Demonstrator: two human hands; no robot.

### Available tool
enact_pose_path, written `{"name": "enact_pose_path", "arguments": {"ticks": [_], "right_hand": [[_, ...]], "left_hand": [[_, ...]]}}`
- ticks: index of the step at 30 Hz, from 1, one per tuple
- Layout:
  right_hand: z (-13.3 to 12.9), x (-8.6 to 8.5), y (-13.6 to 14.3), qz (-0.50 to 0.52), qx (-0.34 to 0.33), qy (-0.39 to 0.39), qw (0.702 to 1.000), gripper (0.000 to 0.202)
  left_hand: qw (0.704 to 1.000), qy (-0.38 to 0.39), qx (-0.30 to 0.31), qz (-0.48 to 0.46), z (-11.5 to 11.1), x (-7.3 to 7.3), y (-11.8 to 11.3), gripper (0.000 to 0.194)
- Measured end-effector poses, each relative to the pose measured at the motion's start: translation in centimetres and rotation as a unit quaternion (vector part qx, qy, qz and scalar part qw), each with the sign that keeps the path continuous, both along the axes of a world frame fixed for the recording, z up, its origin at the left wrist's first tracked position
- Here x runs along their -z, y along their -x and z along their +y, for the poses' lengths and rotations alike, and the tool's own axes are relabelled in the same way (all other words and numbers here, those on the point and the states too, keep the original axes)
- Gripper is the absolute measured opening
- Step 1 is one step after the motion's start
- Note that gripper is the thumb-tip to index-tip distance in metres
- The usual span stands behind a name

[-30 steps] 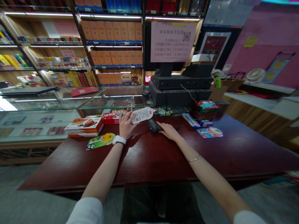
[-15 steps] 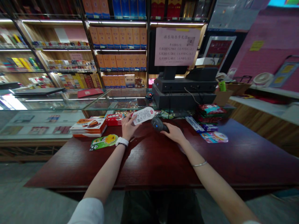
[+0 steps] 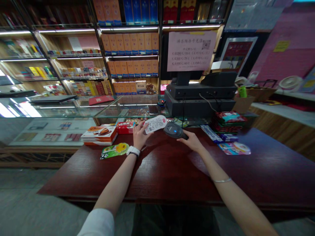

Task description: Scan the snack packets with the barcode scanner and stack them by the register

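My left hand (image 3: pixel 140 135) grips a white card package (image 3: pixel 156 124) with printed text, a barcode and a small red mark, tilted above the dark wooden table (image 3: pixel 157 177). My right hand (image 3: pixel 193 141) is closed round the handle of a black barcode scanner (image 3: pixel 173 130) with a blue light. The scanner's head is close to the package's right end. By my left wrist lies a green package with a yellow duck shape (image 3: pixel 115 150). A pink and blue package (image 3: pixel 235 148) lies to the right of my right hand.
Orange and white boxes (image 3: pixel 99 134) and red boxes (image 3: pixel 125 127) stand at the table's back left. A glass counter (image 3: pixel 105 113) and a black register (image 3: pixel 199 105) are behind. Red and green packets (image 3: pixel 228 121) and blue packets (image 3: pixel 211 133) are at the back right.
The view has shifted, so most things appear further right. The scanner has turned, its head now pointing more to the left and showing more of its top. Both hands keep their holds.
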State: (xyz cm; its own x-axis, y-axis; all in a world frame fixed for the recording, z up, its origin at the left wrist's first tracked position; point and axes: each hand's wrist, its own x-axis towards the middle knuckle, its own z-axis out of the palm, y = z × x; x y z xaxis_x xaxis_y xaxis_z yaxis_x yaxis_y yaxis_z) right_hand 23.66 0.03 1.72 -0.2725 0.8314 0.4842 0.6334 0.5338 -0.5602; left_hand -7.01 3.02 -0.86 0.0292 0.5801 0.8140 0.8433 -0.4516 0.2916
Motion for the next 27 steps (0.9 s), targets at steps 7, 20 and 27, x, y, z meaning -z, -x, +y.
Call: {"name": "enact_pose_path", "arguments": {"ticks": [7, 20, 27], "right_hand": [[-0.1, 0.18, 0.51, -0.012, -0.021, 0.024, 0.999, 0.035], [-0.43, 0.15, 0.79, -0.048, -0.016, 0.021, 0.999, 0.035], [-0.41, 0.18, 0.74, -0.041, -0.014, 0.027, 0.999, 0.037]], "left_hand": [[1.0, 0.016, -0.001, 0.002, -0.28, -0.3, -0.05, 0.047], [1.0, 0.009, -0.006, 0.025, -0.17, 0.04, -0.24, 0.046], [0.999, 0.011, -0.004, 0.032, -0.07, 0.17, 0.03, 0.049]]}}
